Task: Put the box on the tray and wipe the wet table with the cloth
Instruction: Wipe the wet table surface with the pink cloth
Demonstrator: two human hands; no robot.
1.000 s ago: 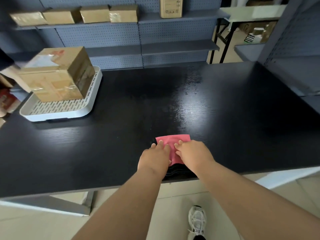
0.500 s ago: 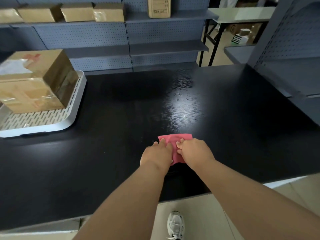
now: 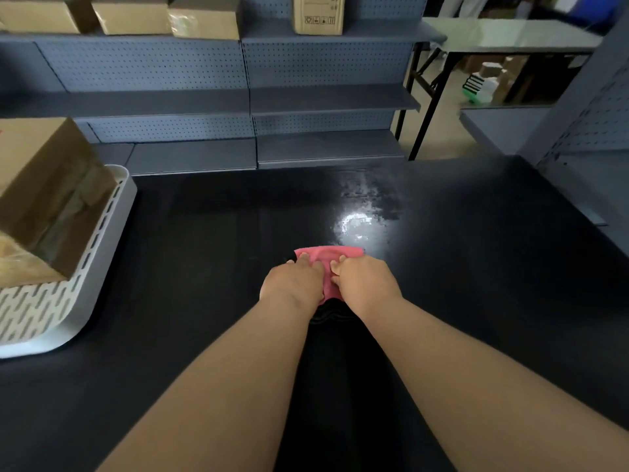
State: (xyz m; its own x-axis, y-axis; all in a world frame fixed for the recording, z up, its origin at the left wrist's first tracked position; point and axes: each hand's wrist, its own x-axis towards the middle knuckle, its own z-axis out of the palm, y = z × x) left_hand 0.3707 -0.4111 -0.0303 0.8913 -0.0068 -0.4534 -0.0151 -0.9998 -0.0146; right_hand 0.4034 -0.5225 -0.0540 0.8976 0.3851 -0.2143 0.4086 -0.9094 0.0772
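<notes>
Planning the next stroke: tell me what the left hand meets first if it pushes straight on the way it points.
Beyond the cloth under the left hand, the wet patch on the table comes first; nothing else seems to stand before the far edge.

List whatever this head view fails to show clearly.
Head view only:
- Pink cloth: near part covered by left hand and right hand; whether the right one pinches or presses is unclear.
- Brown cardboard box on white slotted tray: cut by the left edge, blurred.
- Wet patch on black table: extent lost in glare.
- Upright carton print: too small.
</notes>
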